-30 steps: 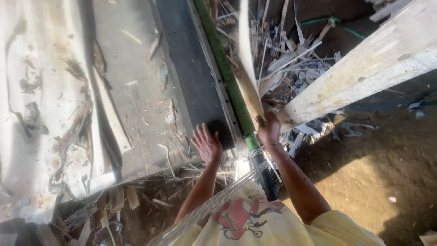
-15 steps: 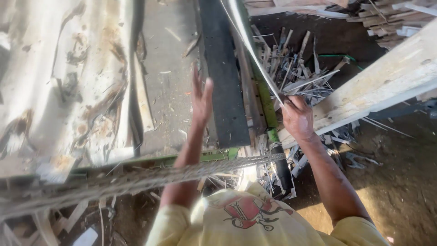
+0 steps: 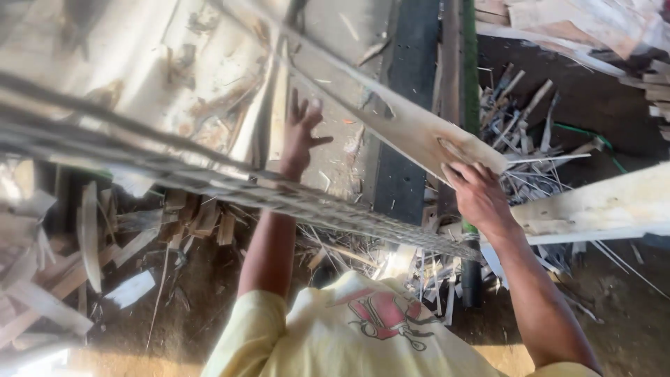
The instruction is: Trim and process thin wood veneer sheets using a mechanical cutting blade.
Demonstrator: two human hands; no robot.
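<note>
One plank, our two hands at the worktop (image 3: 174, 77).
Right hand (image 3: 478, 195) grips the plank (image 3: 391, 119); left hand (image 3: 301, 136) spread open, touching nothing.

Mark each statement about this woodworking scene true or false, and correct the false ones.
1. The right hand grips the near end of a long pale wooden plank. True.
2. The left hand is clenched in a fist around a hammer. False: it is open with fingers spread, over the flat machine table, and holds nothing.
3. Wood offcuts lie piled on the ground right of the table. True.
4. The person wears a dark blue shirt. False: the shirt is pale yellow with a red print.
5. A green strip runs along the table's right edge. True.
</note>
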